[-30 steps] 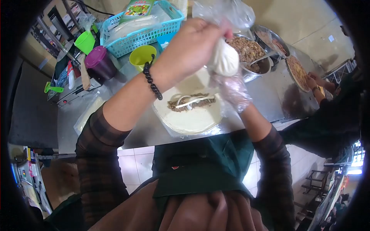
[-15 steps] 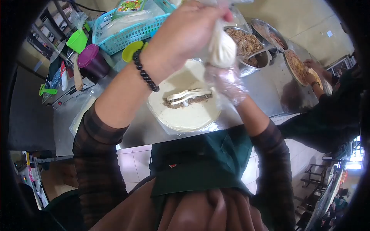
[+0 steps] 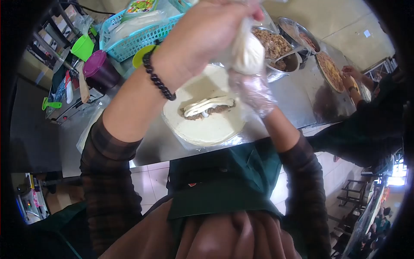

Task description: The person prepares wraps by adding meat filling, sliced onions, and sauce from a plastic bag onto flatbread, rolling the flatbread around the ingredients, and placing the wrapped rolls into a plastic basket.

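Observation:
My left hand (image 3: 215, 34), bare with a black beaded bracelet at its wrist, is closed on the twisted top of a clear piping bag (image 3: 249, 54) full of white cream. Around the bag's lower part is my right hand (image 3: 254, 93), in a thin clear plastic glove. Both hands hold the bag in the air; its tip is hidden. Below and left of the glove lies a stack of round, pale flatbread wraps (image 3: 207, 131) on plastic. Across the top wrap runs a strip of brown minced filling (image 3: 220, 110), with lines of white cream (image 3: 207, 104) over it.
Metal bowls of brown filling (image 3: 271, 43) stand at the back right. A blue basket (image 3: 129, 45), a purple lidded tub (image 3: 101, 69) and a green cup (image 3: 83, 47) are at the back left. At right, a co-worker's hands (image 3: 348, 80) are by a topped flatbread (image 3: 330, 71).
More white cream now lies on the filling, the lines looking thicker. Both hands still hold the piping bag, with little movement. The view has shifted slightly.

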Motion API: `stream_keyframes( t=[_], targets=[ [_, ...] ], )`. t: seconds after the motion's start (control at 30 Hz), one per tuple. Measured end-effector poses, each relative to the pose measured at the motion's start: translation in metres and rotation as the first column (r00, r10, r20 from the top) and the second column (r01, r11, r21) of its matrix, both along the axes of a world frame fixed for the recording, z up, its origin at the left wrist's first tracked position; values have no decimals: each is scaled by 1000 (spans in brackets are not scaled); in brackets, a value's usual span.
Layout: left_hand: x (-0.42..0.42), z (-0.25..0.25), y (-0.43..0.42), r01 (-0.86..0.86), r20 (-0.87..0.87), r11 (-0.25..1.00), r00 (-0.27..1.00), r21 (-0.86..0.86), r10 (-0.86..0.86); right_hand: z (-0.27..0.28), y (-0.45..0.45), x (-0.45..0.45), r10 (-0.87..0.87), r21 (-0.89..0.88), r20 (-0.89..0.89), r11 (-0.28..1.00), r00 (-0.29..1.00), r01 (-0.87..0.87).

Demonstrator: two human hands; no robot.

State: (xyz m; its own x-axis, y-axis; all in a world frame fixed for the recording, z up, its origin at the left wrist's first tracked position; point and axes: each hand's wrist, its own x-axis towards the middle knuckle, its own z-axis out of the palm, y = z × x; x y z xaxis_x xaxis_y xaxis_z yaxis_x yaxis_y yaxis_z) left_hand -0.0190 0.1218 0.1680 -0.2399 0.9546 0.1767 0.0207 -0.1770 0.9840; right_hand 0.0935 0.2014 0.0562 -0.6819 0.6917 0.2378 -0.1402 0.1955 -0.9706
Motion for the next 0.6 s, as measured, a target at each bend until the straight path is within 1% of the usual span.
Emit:
stream_keyframes(
  t=[0.03,0.1,0.13,0.17,0.23,0.27,0.3,0.37,0.4,0.43,0.5,0.53,0.57,0.6],
  targets=[
    [2,4,-2,10,-4,1000,1000,-3,-10,1,-9,-7,19,6,-20,1000,1000,-19],
    [-3,10,-9,-210,125,977,971,37,204,4,-32,-28,80,-4,-64,997,995,-80],
    [-11,8,-12,-154,145,984,980,95,139,8,-42,-37,94,-12,-91,995,991,-95],
    [-17,7,-15,-155,141,983,980,95,140,17,-50,-40,89,-48,-35,995,995,-91],
    [-22,8,-22,-150,127,984,982,97,137,17,-44,-38,105,-22,-42,994,994,-106],
    [-26,7,-21,-171,-24,984,985,50,172,14,-38,-35,116,3,-45,993,992,-116],
    [-25,1,-20,-179,-22,982,983,54,180,-1,-21,-28,125,82,-84,990,989,-119],
    [-15,-14,-12,-110,-94,971,987,214,132,-5,3,-10,86,-10,14,996,996,-86],
    [-6,-14,-10,-94,-97,984,989,150,109,-3,9,-3,76,-38,48,997,996,-74],
    [-3,-14,-6,-92,-100,984,989,153,108,-4,9,4,49,-26,3,998,999,-49],
    [3,-17,7,-35,-62,975,997,221,50,-2,4,9,12,-12,-54,1000,998,-13],
    [5,-13,17,-5,55,989,998,145,-3,2,-1,6,32,-81,-20,996,999,-33],
    [3,-13,19,-2,51,989,999,146,-6,7,-6,3,57,-152,14,987,998,-54],
    [2,-3,14,-49,155,989,988,141,27,13,-9,0,65,-137,52,989,997,-58]
  ],
)
